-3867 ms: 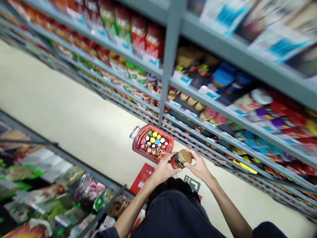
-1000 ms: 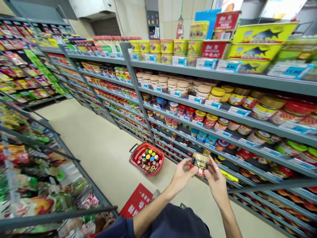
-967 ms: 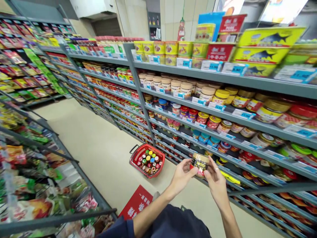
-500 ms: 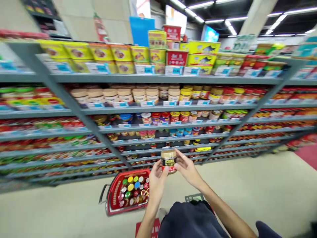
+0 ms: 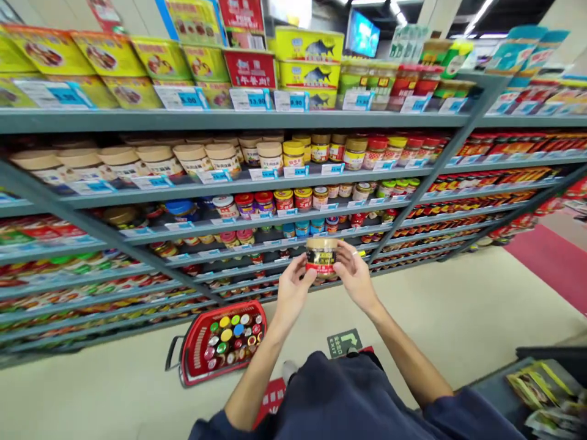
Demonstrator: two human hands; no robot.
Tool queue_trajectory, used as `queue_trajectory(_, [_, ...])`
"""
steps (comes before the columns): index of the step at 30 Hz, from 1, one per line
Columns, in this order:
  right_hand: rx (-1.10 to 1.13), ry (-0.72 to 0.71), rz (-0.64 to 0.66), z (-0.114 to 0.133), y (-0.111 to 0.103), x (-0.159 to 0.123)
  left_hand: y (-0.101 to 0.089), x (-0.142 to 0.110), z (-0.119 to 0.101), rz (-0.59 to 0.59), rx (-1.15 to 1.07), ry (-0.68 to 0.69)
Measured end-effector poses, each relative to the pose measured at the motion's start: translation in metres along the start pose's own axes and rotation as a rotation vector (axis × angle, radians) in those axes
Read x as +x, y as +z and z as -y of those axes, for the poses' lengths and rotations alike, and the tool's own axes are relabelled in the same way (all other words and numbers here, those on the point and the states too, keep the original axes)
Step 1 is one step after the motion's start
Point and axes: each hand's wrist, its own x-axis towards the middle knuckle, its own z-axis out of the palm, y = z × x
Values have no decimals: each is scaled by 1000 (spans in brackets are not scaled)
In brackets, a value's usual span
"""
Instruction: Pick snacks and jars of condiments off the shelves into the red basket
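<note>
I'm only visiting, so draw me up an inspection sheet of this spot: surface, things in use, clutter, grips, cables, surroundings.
Surface: pale floor with a green exit sign.
Things in use: one jar, tan lid on, black and red label.
Clutter: red basket on the floor, holding many lidded containers.
Grips: left grip and right grip hold the jar from opposite sides.
Cables: nothing seen.
Surroundings: grey shelves with jars, tins and price tags.

A jar (image 5: 321, 258) sits between the left hand (image 5: 292, 290) and right hand (image 5: 359, 283), before the shelves (image 5: 229, 120). Leftward, a basket (image 5: 198, 351) of lidded containers (image 5: 226, 335) stands on the floor (image 5: 114, 397), seemingly just beside them.
</note>
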Motion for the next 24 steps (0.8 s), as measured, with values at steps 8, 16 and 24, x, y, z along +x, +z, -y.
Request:
queue_trajectory(8, [102, 13, 236, 19, -128, 16, 122, 6, 32, -117, 68, 126])
queue_trajectory(16, [147, 76, 232, 28, -203, 18, 204, 7, 51, -168, 75, 85])
queue_trajectory(24, [156, 2, 56, 29, -218, 8, 220, 17, 59, -32, 104, 68])
